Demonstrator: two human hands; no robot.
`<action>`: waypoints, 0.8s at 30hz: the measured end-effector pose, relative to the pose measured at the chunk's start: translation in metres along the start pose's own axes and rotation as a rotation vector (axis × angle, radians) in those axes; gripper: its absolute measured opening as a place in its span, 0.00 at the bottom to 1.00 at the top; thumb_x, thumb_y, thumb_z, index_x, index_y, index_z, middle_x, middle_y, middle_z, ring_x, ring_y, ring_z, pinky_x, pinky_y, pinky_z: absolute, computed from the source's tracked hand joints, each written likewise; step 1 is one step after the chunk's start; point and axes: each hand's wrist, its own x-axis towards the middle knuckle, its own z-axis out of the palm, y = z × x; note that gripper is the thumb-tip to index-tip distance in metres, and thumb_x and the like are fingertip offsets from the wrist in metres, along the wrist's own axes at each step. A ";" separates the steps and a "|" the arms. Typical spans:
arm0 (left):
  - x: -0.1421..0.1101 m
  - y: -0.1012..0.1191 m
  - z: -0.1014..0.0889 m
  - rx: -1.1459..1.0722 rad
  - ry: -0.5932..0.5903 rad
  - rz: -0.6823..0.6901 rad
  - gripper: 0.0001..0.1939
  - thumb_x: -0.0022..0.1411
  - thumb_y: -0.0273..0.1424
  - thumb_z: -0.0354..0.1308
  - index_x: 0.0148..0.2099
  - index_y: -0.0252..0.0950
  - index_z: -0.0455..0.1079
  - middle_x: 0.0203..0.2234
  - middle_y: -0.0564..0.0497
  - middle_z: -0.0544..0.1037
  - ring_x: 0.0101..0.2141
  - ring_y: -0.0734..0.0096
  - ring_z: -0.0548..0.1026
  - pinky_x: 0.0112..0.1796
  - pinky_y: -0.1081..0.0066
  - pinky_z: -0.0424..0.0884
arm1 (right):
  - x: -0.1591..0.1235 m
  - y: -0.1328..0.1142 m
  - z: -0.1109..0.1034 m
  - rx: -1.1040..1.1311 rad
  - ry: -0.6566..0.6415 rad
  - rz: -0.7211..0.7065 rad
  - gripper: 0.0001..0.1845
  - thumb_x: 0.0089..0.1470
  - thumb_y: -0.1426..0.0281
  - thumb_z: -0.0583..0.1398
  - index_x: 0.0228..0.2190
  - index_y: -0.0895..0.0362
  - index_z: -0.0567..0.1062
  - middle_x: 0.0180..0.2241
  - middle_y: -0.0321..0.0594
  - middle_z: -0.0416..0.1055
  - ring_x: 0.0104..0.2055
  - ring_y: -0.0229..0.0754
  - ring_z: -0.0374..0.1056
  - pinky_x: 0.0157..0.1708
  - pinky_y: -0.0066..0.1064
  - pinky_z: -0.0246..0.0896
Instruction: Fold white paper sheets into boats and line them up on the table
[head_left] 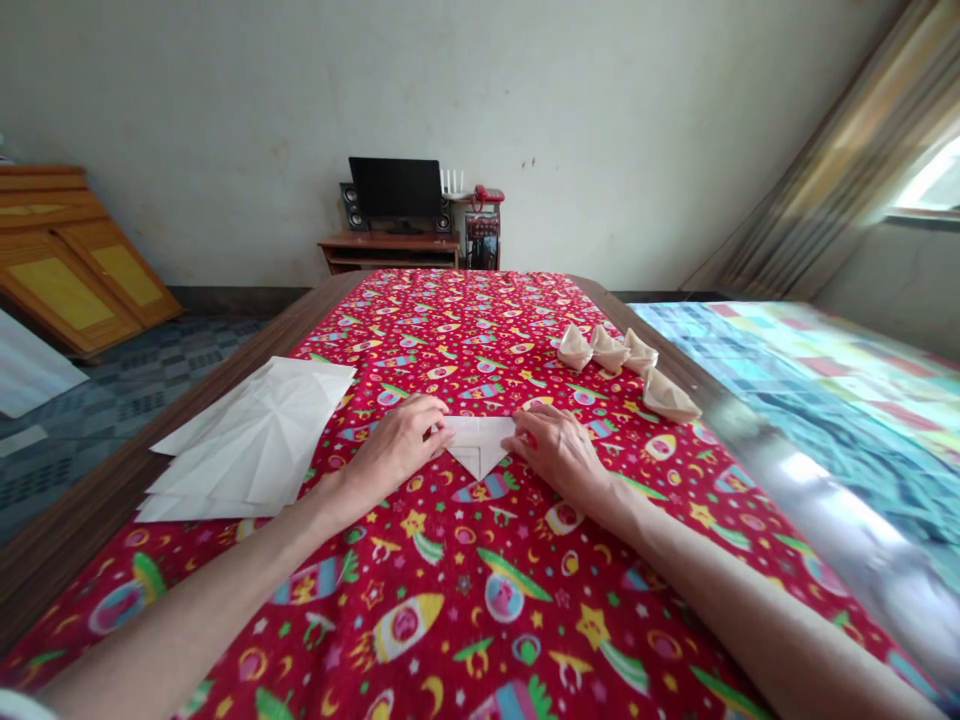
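A small sheet of white folded paper [480, 445] lies on the red patterned cloth, its point toward me and its straight edge away. My left hand [412, 435] pinches its left corner between thumb and fingers. At the opposite corner, my right hand [553, 445] grips the paper the same way. Creases run across the paper's face. To the left rests a stack of creased white paper sheets [262, 440]. Several folded paper boats [671, 397] stand in a group on the right, beyond my right hand.
The red cloth [450, 590] covers most of a brown wooden table [247, 365]. Past its far end are a desk with a black monitor [396, 188], speakers and a red telephone [487, 194]. A bed [750, 360] stands at the right, a wooden cabinet [75, 270] at the left.
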 end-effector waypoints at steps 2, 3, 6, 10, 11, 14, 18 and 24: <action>0.012 -0.007 0.005 -0.008 -0.018 -0.012 0.07 0.59 0.34 0.58 0.36 0.35 0.70 0.37 0.48 0.73 0.40 0.65 0.72 0.42 0.67 0.69 | 0.002 0.002 0.003 0.052 0.030 -0.027 0.08 0.55 0.63 0.59 0.30 0.56 0.72 0.34 0.42 0.73 0.41 0.44 0.67 0.39 0.33 0.62; 0.015 -0.009 0.007 0.005 -0.041 -0.015 0.10 0.57 0.35 0.60 0.39 0.34 0.69 0.38 0.47 0.72 0.41 0.64 0.72 0.43 0.66 0.68 | 0.002 0.004 0.004 0.087 0.047 -0.040 0.08 0.55 0.64 0.59 0.30 0.56 0.71 0.35 0.43 0.73 0.42 0.44 0.66 0.39 0.34 0.62; 0.019 -0.012 0.008 0.056 -0.116 -0.033 0.19 0.54 0.39 0.61 0.46 0.34 0.66 0.40 0.46 0.70 0.43 0.61 0.70 0.44 0.65 0.67 | 0.001 0.008 0.007 0.169 0.101 -0.045 0.09 0.54 0.65 0.59 0.37 0.56 0.70 0.39 0.44 0.72 0.43 0.45 0.65 0.41 0.36 0.62; 0.021 -0.007 0.001 0.063 -0.224 -0.150 0.19 0.53 0.41 0.61 0.43 0.36 0.67 0.35 0.48 0.73 0.38 0.62 0.72 0.37 0.68 0.67 | 0.001 0.011 0.010 0.203 0.103 -0.039 0.23 0.52 0.64 0.61 0.49 0.56 0.66 0.42 0.46 0.70 0.46 0.49 0.64 0.45 0.41 0.62; 0.022 -0.006 -0.002 0.041 -0.253 -0.197 0.18 0.52 0.41 0.61 0.42 0.37 0.68 0.33 0.49 0.74 0.35 0.63 0.73 0.34 0.70 0.66 | 0.001 0.012 0.010 0.207 0.098 -0.037 0.25 0.52 0.64 0.61 0.51 0.57 0.65 0.43 0.47 0.70 0.47 0.49 0.63 0.45 0.42 0.62; 0.024 -0.003 -0.007 -0.077 -0.321 -0.345 0.15 0.49 0.40 0.62 0.38 0.37 0.70 0.25 0.54 0.75 0.28 0.68 0.73 0.26 0.75 0.61 | 0.002 0.012 0.012 0.223 0.093 -0.026 0.30 0.52 0.64 0.61 0.54 0.59 0.63 0.44 0.49 0.70 0.48 0.50 0.63 0.47 0.42 0.62; 0.023 -0.002 -0.007 -0.315 -0.309 -0.450 0.11 0.46 0.34 0.61 0.34 0.36 0.71 0.20 0.57 0.73 0.22 0.74 0.70 0.22 0.78 0.58 | 0.005 0.011 0.009 0.251 0.074 0.029 0.33 0.48 0.67 0.63 0.55 0.61 0.63 0.45 0.49 0.71 0.47 0.50 0.64 0.48 0.42 0.61; 0.020 0.008 -0.010 -0.371 -0.211 -0.416 0.08 0.47 0.31 0.61 0.32 0.35 0.71 0.20 0.59 0.72 0.22 0.75 0.69 0.23 0.77 0.61 | 0.009 0.008 -0.001 0.371 -0.011 0.153 0.23 0.47 0.68 0.63 0.47 0.59 0.72 0.31 0.39 0.74 0.31 0.41 0.69 0.34 0.32 0.64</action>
